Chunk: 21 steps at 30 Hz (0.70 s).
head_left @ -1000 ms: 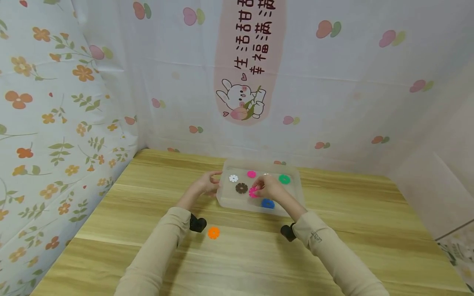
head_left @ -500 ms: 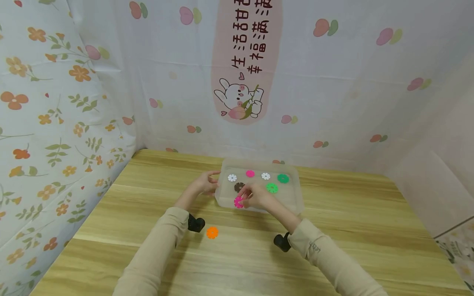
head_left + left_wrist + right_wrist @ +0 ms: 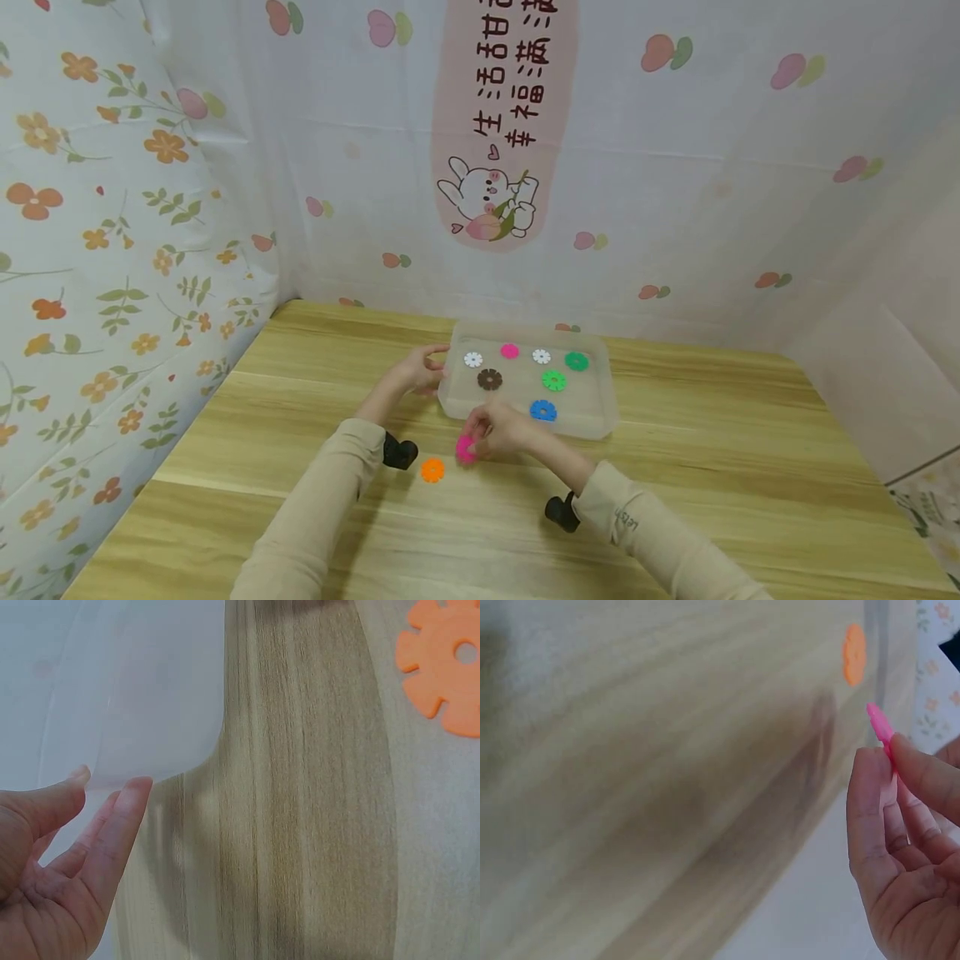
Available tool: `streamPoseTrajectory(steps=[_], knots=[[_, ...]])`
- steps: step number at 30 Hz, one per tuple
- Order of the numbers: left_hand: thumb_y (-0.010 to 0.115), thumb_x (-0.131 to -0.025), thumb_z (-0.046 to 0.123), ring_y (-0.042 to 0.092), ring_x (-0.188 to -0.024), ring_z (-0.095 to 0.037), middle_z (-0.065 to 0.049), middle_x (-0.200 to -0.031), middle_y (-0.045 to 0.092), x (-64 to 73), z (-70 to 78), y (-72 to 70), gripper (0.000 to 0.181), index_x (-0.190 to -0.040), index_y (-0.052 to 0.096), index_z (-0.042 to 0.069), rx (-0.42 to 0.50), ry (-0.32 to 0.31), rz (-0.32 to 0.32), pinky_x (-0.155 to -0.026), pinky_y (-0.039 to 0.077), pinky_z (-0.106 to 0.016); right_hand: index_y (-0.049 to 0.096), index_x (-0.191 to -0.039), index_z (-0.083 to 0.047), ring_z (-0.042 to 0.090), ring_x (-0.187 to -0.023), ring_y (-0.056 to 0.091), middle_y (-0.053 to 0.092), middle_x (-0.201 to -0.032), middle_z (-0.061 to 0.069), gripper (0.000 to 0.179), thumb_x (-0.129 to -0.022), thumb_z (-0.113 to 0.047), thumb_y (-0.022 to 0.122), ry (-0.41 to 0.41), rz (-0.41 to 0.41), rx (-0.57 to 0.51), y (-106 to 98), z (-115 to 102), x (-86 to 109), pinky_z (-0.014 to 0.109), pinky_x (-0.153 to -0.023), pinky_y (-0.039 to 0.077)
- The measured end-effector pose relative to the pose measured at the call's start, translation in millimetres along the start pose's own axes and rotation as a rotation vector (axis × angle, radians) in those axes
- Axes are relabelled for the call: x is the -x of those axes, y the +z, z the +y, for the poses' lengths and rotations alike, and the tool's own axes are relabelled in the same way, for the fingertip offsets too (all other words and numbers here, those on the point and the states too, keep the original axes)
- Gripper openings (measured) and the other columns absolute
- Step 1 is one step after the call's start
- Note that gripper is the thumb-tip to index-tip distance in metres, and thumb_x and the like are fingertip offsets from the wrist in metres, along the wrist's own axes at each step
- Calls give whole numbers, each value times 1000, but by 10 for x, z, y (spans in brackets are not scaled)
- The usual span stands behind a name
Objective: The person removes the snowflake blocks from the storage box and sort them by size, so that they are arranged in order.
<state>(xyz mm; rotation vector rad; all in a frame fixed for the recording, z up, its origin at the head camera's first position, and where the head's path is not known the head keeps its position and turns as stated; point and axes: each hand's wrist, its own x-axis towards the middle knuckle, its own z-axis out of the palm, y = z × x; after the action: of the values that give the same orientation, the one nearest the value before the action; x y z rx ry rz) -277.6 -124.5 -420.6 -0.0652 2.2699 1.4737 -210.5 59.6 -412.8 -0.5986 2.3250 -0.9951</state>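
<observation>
Between thumb and fingers, my right hand (image 3: 498, 429) pinches a pink notched plastic disc (image 3: 466, 450), held just above the table in front of the box. In the right wrist view the disc (image 3: 880, 724) is seen nearly edge-on. An orange notched disc (image 3: 432, 470) lies on the table, left of the pink one. My left hand (image 3: 422, 372) touches the left end of a translucent plastic box (image 3: 517, 422); its thumb and fingers (image 3: 120, 825) are extended at the box's corner in the left wrist view.
Inside the box lie several notched discs: two white (image 3: 473, 359), one pink (image 3: 510, 351), a brown (image 3: 490, 379), a dark green (image 3: 577, 361), a light green (image 3: 554, 380) and a blue (image 3: 543, 410). The wooden table (image 3: 720, 450) meets a patterned cloth (image 3: 352, 200) at the back.
My right hand has lifted the pink disc out of the box and carried it toward the front left, near the orange disc. My left hand has stayed at the box.
</observation>
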Motion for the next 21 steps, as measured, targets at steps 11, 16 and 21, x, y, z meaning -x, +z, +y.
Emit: streamPoseTrajectory(steps=[11,16,21], knots=[[49,-92,0,58,-108,-34,-26,-128,49,-5,20,11,56,-143,29,12,-23,11,15,-71,57,-32,65,-81,2,10,-60,48,57,-67,1,12,-73,10,66,6,-78,3,140,36,-20,18,-52,45],[49,-92,-1,58,-107,-34,-26,-127,49,-1,24,8,56,-143,29,11,-22,11,13,-71,57,-34,64,-79,1,11,-62,47,55,-67,1,11,-72,9,68,-15,-47,53,196,37,-19,17,-55,42],[48,-92,-2,57,-108,-35,-26,-128,49,7,12,11,56,-143,29,10,-9,12,4,-72,57,-34,64,-79,1,12,-64,47,56,-69,3,12,-72,10,68,-38,-24,66,251,70,-16,17,-57,42]])
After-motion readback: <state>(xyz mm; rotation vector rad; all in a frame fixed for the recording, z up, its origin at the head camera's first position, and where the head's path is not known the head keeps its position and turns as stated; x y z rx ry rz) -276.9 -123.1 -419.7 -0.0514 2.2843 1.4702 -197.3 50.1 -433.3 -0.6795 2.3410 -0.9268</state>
